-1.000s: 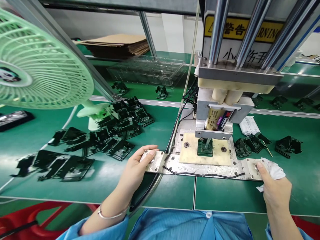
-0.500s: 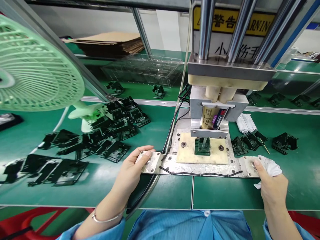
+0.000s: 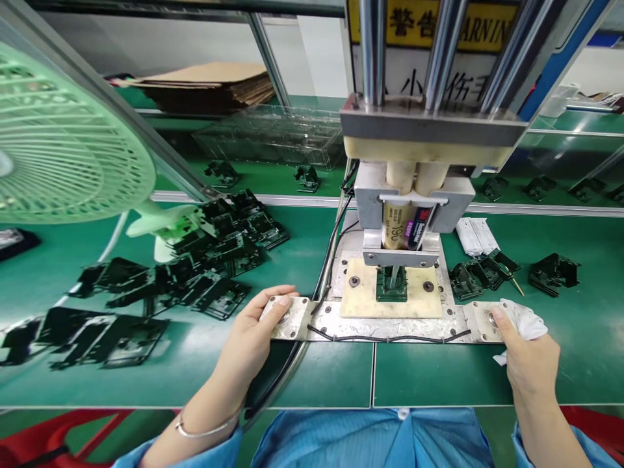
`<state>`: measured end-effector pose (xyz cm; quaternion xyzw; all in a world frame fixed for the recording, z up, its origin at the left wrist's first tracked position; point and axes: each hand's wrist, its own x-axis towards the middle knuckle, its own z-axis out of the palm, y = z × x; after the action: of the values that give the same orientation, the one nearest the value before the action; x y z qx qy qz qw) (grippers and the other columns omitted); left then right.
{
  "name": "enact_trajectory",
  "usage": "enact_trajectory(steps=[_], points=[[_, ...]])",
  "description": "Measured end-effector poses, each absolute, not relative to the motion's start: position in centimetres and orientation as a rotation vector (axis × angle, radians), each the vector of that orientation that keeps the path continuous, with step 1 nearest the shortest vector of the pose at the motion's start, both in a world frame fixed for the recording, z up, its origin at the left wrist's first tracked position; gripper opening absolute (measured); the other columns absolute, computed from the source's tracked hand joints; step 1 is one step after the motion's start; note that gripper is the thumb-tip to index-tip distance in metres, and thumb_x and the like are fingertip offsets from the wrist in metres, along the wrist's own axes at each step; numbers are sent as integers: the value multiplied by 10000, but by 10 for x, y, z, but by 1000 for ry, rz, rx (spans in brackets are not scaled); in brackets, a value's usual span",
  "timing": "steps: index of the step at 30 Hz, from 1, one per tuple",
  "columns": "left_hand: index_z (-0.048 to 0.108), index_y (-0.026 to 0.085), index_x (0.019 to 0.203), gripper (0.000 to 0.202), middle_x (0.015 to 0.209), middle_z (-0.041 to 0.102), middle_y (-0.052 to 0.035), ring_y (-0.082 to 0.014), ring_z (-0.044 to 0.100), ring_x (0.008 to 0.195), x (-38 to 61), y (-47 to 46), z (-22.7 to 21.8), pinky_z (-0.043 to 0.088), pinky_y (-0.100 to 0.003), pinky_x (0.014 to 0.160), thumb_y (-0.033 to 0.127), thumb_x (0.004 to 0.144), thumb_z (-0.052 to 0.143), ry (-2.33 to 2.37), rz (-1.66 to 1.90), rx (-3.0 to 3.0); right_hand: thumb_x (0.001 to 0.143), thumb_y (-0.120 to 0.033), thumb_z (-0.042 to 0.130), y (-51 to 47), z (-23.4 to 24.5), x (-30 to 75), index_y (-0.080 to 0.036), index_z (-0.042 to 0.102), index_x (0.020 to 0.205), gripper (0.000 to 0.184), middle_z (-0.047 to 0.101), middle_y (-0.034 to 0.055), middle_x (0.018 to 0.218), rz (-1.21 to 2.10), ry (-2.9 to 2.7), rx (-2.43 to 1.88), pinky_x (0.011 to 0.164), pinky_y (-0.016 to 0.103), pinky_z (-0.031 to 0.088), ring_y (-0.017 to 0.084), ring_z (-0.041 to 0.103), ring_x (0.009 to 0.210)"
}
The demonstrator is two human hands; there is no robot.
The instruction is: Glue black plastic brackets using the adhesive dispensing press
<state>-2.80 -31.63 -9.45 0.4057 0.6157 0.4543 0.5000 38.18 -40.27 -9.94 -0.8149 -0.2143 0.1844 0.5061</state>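
My left hand [image 3: 248, 341] is wrapped round the left metal button block [image 3: 294, 318] of the fixture, thumb on the button. My right hand [image 3: 532, 364] grips the right button block [image 3: 482, 321] with its thumb on that button, and holds a crumpled white cloth [image 3: 525, 323]. Between the hands, a small dark part [image 3: 391, 292] sits on the cream plate [image 3: 353, 305]. Above it hangs a two-barrel adhesive cartridge [image 3: 403, 227] in the dispensing press [image 3: 431, 130], its nozzle reaching down to the part. The nozzle's tip is hard to make out.
Several black plastic parts [image 3: 214, 292] lie heaped at left beside a green fan [image 3: 73, 143]. At right are more black parts [image 3: 554, 273] and white cartridges [image 3: 478, 235]. Black cables [image 3: 327, 260] run left of the fixture. Clear trays [image 3: 273, 140] stand behind.
The view has shifted slightly, so the press's upper section appears farther left and a little higher. Both hands keep their hold on the button blocks, and the part stays under the nozzle.
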Motion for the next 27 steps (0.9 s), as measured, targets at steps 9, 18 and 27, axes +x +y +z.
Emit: enact_trajectory(steps=[9, 18, 27], points=[[654, 252, 1263, 781, 1283, 663, -91, -226, 661, 693, 10, -302, -17, 441, -252, 438, 559, 572, 851, 1633, 801, 1536, 584, -614, 872, -401, -99, 380, -130, 766, 1030, 666, 741, 128, 1041, 455, -510, -1941, 762, 390, 561, 327, 686, 943], [664, 174, 1114, 577, 1154, 690, -127, -346, 635, 1153, 97, -258, -18, 468, -501, 1073, 347, 607, 879, 1026, 592, 1676, 614, -607, 871, -405, -103, 382, -122, 757, 1052, 663, 742, 133, 1043, 460, -536, -1928, 737, 369, 561, 330, 689, 955], [783, 153, 903, 524, 880, 746, -124, -280, 691, 769, 79, -292, 1, 554, -331, 633, 629, 686, 798, 892, 221, 1077, 631, -606, 865, -407, -107, 383, -145, 758, 1012, 607, 740, 113, 987, 421, -518, -1930, 834, 430, 532, 335, 683, 943]])
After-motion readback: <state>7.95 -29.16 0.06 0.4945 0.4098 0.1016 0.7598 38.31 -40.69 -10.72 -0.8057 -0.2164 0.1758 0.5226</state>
